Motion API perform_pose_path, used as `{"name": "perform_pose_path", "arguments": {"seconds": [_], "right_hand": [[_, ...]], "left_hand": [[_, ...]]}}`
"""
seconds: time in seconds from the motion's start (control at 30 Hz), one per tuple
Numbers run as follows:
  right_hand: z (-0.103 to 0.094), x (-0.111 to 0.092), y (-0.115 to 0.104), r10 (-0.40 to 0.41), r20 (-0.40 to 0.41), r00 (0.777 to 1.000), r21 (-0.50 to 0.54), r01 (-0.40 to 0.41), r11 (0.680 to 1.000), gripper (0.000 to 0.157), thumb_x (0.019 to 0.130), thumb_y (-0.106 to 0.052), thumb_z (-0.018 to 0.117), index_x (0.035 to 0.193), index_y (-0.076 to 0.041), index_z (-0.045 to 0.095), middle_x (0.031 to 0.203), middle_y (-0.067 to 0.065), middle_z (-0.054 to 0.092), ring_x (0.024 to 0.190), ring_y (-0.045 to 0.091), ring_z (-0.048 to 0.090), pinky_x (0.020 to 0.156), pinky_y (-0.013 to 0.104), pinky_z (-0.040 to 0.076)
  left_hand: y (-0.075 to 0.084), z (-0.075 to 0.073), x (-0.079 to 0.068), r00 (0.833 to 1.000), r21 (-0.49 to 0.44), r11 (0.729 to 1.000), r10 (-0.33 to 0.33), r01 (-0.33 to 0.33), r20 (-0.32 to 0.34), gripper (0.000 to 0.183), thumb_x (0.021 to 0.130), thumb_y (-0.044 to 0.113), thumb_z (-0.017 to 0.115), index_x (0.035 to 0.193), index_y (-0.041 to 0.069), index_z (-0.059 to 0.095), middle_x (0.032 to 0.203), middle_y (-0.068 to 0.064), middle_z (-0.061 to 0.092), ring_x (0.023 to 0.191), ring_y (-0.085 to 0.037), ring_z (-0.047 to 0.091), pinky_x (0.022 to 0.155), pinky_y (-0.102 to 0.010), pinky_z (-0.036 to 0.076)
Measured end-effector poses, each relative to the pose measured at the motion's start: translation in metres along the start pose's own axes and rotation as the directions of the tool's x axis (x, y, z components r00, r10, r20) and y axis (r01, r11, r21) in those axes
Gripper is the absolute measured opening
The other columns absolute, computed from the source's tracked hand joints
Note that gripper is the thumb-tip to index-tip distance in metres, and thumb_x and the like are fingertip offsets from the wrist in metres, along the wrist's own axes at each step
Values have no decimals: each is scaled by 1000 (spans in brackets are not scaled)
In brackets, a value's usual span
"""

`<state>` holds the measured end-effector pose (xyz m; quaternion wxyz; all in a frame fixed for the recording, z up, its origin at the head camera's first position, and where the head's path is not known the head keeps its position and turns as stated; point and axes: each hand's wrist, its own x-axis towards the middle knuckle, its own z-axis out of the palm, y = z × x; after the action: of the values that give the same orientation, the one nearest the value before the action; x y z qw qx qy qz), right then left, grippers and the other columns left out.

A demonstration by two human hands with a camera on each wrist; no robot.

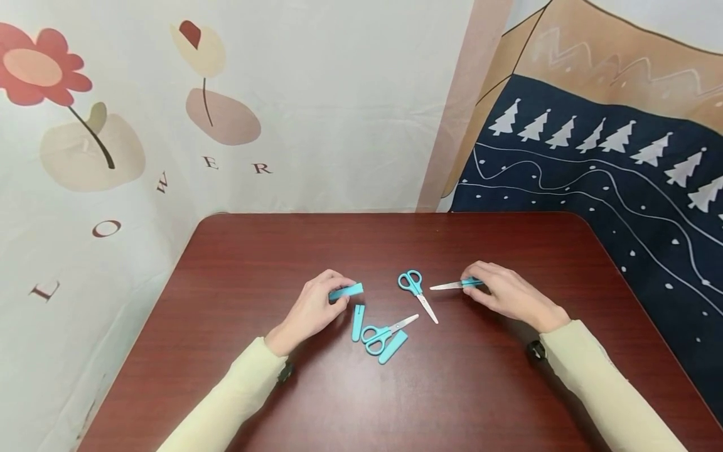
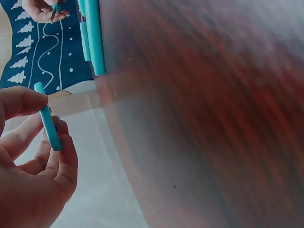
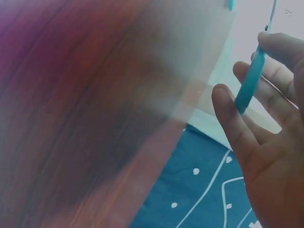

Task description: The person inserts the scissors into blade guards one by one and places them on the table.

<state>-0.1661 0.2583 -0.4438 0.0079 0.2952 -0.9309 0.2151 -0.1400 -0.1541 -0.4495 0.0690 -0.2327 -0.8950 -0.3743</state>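
Scissors (image 1: pixel 454 285) sit in my right hand (image 1: pixel 505 292), right of middle: thumb and fingers closed on the turquoise handles, bare blade pointing left. My left hand (image 1: pixel 313 304) pinches a turquoise cover (image 1: pixel 350 290) between thumb and fingers, wider end to the right. Step in hand looks like handling blade and cover as a pair, held well apart; on or off, can't tell. Joining them would call for bringing wide end and tip into line, then a straight slide.

Between my hands on the table (image 1: pixel 271 251): far scissors (image 1: pixel 418 291), blade bare; near scissors (image 1: pixel 390 331), also bare. Left cover (image 1: pixel 358 323) lies just left of those, near cover (image 1: pixel 393 348) just beside their near-right side.

No brand or label readable on scissors or covers. Far-left wall cloth (image 1: pixel 350 113): lettering (image 1: pixel 162 182) reads L, O, W, E, R.
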Motion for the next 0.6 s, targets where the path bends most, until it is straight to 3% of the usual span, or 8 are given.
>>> {"name": "perform_pose_path", "arguments": {"seconds": [0.6], "right_hand": [[4,1,-35,-43,-148,988,3,44,999,25,90,-23,82,110,-20,69,102,-10,65,88,7,59,78,34,58]], "left_hand": [[15,1,-4,999,-6,1000,10,-10,-47,27,88,0,76,113,10,78,104,3,69,84,-14,63,74,-33,53]]}}
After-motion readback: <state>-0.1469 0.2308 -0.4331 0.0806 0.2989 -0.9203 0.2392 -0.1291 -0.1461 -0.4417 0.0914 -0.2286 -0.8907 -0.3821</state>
